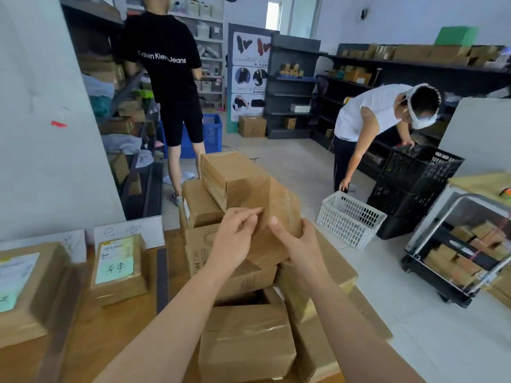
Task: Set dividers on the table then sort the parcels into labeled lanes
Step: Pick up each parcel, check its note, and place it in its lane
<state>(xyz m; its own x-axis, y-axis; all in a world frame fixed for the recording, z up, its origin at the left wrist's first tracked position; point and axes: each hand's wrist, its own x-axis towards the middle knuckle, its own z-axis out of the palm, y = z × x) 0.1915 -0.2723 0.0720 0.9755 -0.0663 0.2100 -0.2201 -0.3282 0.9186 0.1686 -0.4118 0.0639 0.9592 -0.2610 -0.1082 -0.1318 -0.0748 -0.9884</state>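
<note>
Lifting a tape-wrapped cardboard parcel (pixel 249 189), long, brown and glossy with crinkled film, tilted with its far end raised above the pile (pixel 243 299) of plain brown boxes at the right end of the wooden table (pixel 116 327). Gripping its near end from both sides: left hand (pixel 235 239) pressing the near left face, fingers curled close together with fingertips touching the tape; right hand (pixel 297 244) wrapping the near right corner, thumb on top, fingers spread around the edge and clamped on the cardboard. Resting underneath, more rectangular cartons, some taped shiny, one open-topped with faint printed lettering on its side, too blurred to read.

Lying flat to the left, two parcels in separate lanes: a near one (pixel 25 288) with a pale label, and a small one (pixel 117 269) carrying a mint-green label with dark handwritten characters and a yellow-edged printed slip. Running between the small parcel and the pile, a dark narrow divider strip (pixel 162 275). Standing behind the small parcel, a white card sign (pixel 128 232) with handwritten characters, blurred.

Standing beyond the table, a person in a black shirt (pixel 166 59) reading "Calvin Klein Jeans", back turned. Bending at right, a person in white (pixel 370 111) reaching into a black mesh crate (pixel 420 167); sitting beside it on the floor, a white plastic basket (pixel 349 218).
</note>
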